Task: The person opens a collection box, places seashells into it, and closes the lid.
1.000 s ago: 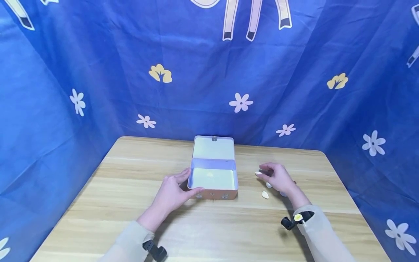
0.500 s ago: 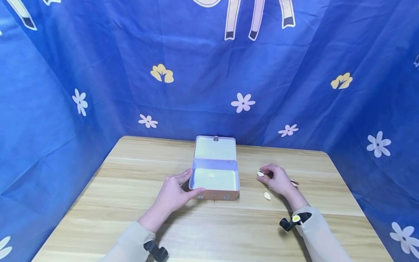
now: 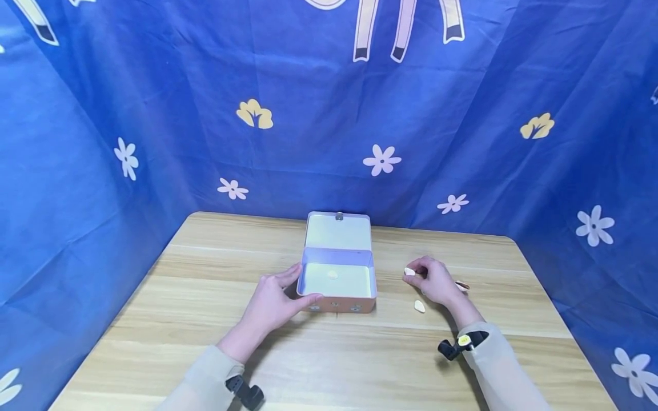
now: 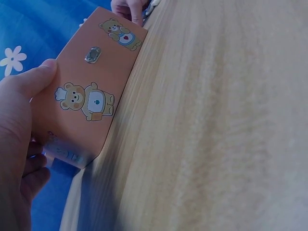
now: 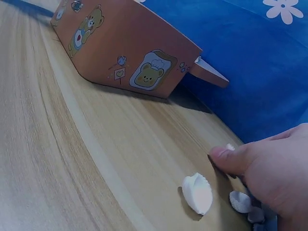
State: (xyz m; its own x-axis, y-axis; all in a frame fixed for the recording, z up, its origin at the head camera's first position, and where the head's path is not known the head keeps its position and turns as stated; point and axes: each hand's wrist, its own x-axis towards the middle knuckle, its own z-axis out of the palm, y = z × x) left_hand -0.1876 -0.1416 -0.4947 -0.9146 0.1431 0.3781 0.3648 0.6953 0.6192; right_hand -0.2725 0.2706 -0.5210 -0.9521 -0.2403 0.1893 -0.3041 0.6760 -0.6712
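An orange tin box point(image 3: 345, 305) with bear pictures stands on the table, its lid point(image 3: 337, 231) tilted back. Inside lies one small pale shell point(image 3: 332, 274). My left hand point(image 3: 272, 302) holds the box's front left corner, thumb on the front and fingers at the side; the left wrist view shows the thumb point(image 4: 42, 74) against the orange front. To the right of the box, my right hand point(image 3: 436, 281) pinches a white seashell point(image 3: 409, 272) between thumb and fingers, low over the table. A ribbed white shell point(image 5: 197, 193) lies near that hand.
Another shell point(image 5: 240, 201) and darker pieces lie beneath the right hand, partly hidden. A brown-and-white shell point(image 3: 462, 286) sits just right of the wrist. The wooden table point(image 3: 349, 359) ends at a blue patterned curtain point(image 3: 319, 114) behind.
The right hand's fingers have closed on the white shell and drawn it slightly right. The left hand stays on the box. The head view has shifted a little.
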